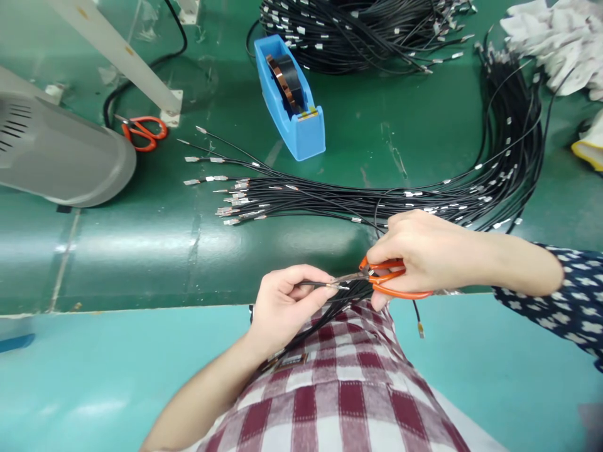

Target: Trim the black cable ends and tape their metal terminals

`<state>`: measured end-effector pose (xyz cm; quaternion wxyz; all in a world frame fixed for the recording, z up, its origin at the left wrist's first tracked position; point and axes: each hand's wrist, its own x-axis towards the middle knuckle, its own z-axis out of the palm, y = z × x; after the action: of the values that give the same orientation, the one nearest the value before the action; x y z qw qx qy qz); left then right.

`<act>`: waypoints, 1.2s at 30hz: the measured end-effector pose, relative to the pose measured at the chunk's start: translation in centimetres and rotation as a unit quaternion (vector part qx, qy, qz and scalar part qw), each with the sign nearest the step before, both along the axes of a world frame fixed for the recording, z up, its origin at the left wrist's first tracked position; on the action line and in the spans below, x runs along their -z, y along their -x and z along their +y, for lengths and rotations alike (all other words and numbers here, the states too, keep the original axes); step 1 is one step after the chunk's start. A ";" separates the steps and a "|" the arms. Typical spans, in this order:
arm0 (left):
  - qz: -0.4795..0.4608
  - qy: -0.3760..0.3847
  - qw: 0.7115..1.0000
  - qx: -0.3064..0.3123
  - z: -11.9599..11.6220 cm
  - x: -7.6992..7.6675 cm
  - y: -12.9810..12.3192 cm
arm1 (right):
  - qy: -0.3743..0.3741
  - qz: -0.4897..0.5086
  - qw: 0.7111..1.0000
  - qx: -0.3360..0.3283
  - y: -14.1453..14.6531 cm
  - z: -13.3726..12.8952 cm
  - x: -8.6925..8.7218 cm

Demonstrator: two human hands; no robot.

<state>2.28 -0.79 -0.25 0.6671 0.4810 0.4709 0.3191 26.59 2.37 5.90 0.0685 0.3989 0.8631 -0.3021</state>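
In my left hand (287, 304), one pinched cable (311, 283); in my right hand (419, 245), gripped scissors (400, 293); beyond both, a bundle (330, 202) on the tabletop (136, 263).

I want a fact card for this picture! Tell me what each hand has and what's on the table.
Left hand: pinching a thin black cable near its end
Right hand: holding orange-handled scissors, blades at the fingertips of the other hand
Table: green
Long cable bundle: lying just beyond the hands, bending away at the right
Tape dispenser: blue, beyond the bundle
Spare scissors: beside a grey rounded object
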 end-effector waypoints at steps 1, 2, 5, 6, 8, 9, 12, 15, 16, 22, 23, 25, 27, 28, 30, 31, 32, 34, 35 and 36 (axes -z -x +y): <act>0.005 -0.007 1.000 0.002 0.0 -0.1 0.0 | -0.013 -0.012 1.000 -0.004 0.0 0.0 -0.2; 0.010 -0.012 1.000 0.004 0.0 -0.1 -0.1 | -0.025 -0.023 0.999 -0.008 0.0 0.0 -0.3; 0.021 -0.022 0.999 0.011 0.1 -0.3 -0.1 | -0.049 -0.047 0.998 -0.019 0.1 -0.2 -0.4; 0.025 -0.024 0.999 0.013 0.1 -0.3 -0.1 | -0.056 -0.051 0.997 -0.023 0.1 -0.2 -0.5; 0.035 -0.031 0.999 0.016 0.0 -0.3 -0.1 | -0.069 -0.056 0.996 -0.031 0.2 -0.3 -0.5; 0.039 -0.035 0.998 0.017 0.0 -0.2 0.0 | -0.073 -0.059 0.995 -0.036 0.3 -0.3 -0.6; 0.045 -0.051 0.998 0.020 -0.2 0.0 0.1 | -0.077 -0.074 0.993 -0.047 0.4 -0.3 -0.8; 0.050 -0.080 0.995 0.024 -0.3 0.1 0.2 | -0.083 -0.092 0.991 -0.051 0.6 -0.4 -1.2; 0.056 -0.094 0.994 0.025 -0.3 0.1 0.2 | -0.085 -0.100 0.990 -0.050 0.8 -0.5 -1.2; 0.099 -0.198 0.975 0.031 -0.3 0.3 0.2 | -0.055 -0.125 0.990 -0.021 1.2 -0.7 -1.3; 0.102 -0.210 0.972 0.033 -0.3 0.3 0.3 | -0.039 -0.115 0.993 -0.011 1.1 -0.7 -1.2; 0.102 -0.223 0.969 0.036 -0.3 0.4 0.3 | 0.012 -0.090 0.996 0.012 0.9 -0.7 -0.9; 0.097 -0.221 0.970 0.036 -0.3 0.3 0.2 | 0.077 -0.067 0.994 0.034 0.7 -0.6 -0.6; 0.093 -0.213 0.972 0.036 -0.3 0.3 0.2 | 0.105 -0.059 0.992 0.044 0.6 -0.7 -0.5; 0.081 -0.185 0.979 0.037 -0.2 0.2 0.1 | 0.145 -0.043 0.987 0.062 0.5 -0.7 -0.3; 0.074 -0.165 0.983 0.037 -0.1 0.1 0.1 | 0.159 -0.036 0.984 0.067 0.5 -0.7 -0.2; 0.067 -0.141 0.987 0.035 0.0 0.1 0.1 | 0.168 -0.027 0.983 0.072 0.4 -0.7 -0.2; 0.052 -0.088 0.994 0.025 0.2 0.0 0.1 | 0.173 -0.006 0.981 0.084 0.2 -0.5 -0.2; 0.047 -0.061 0.997 0.017 0.3 0.1 0.1 | 0.163 0.002 0.982 0.095 0.0 -0.2 -0.2; 0.041 -0.037 0.998 0.007 0.4 0.1 0.1 | 0.141 0.003 0.983 0.114 -0.2 0.1 -0.2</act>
<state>2.23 -0.39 -0.37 0.6315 0.5210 0.4823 0.3118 26.81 2.47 6.10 0.0871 0.4800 0.7609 -0.4278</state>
